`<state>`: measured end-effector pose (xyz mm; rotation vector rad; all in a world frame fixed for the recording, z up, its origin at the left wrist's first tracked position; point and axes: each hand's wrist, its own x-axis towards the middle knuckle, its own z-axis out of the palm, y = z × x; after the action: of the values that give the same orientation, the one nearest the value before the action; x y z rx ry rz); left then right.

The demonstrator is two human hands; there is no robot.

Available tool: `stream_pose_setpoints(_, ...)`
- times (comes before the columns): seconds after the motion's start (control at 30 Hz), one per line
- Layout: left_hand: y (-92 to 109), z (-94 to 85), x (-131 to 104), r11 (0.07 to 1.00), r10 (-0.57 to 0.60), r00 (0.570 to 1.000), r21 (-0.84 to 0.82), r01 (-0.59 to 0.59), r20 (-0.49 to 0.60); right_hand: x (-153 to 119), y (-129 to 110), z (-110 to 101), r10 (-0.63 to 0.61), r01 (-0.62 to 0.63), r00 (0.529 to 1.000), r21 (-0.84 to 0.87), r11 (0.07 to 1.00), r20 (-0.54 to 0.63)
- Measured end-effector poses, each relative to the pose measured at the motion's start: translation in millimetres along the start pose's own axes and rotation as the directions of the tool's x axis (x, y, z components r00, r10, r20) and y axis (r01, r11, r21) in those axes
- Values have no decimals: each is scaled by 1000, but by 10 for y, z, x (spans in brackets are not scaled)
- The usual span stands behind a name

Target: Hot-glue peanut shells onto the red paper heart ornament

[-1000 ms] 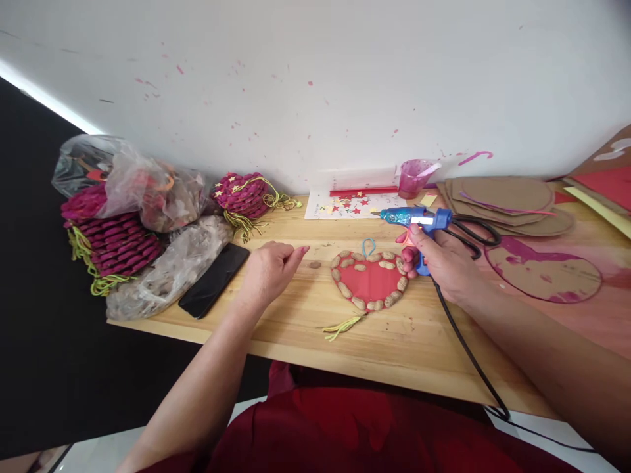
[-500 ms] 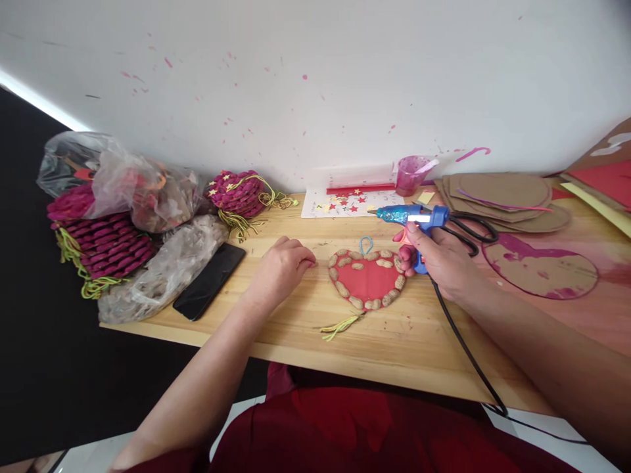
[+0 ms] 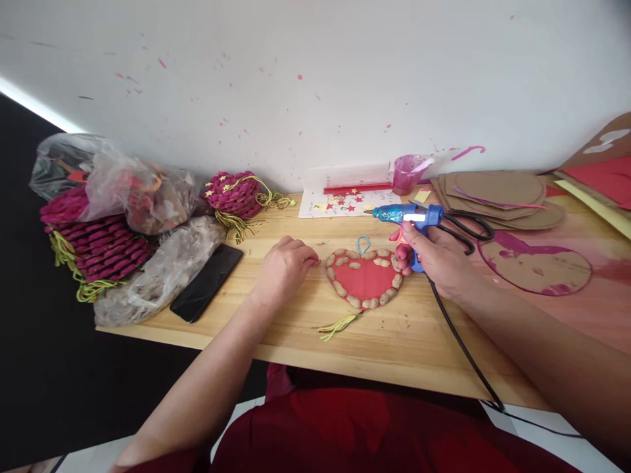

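Note:
My right hand [image 3: 434,256] is wrapped round a blue glue gun [image 3: 409,214], its nozzle pointing left above the table. Below it lies a red heart [image 3: 365,281] edged with peanuts in their shells [image 3: 340,288], a few more of them set inside the edge at the top. A light-blue loop [image 3: 363,244] tops the heart, and a yellow-green tassel [image 3: 339,326] hangs off its lower tip. Left of the heart, my left hand [image 3: 288,268] rests close to the wood with its fingers pinched together; whatever they hold is hidden.
Star stickers lie on a white sheet [image 3: 315,209] by a pink cup [image 3: 407,174]. Cardboard shapes [image 3: 497,190] are stacked at the back right. On the left are a phone [image 3: 207,282], plastic bags [image 3: 162,263] and magenta woven pieces [image 3: 113,246]. The gun's black cord [image 3: 458,335] runs over the front edge.
The view has shifted slightly. Both hands keep nearly the same pose, and the glue gun stays above the heart.

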<state>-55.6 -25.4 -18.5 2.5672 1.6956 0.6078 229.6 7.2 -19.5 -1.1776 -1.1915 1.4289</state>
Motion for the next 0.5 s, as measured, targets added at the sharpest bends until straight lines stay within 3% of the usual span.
stream_pose_setpoints(0.5, -53, 17, -22, 999, 33, 999, 0, -33, -14, -6, -2, 5, -16, 16, 1000, -5, 1000, -9)
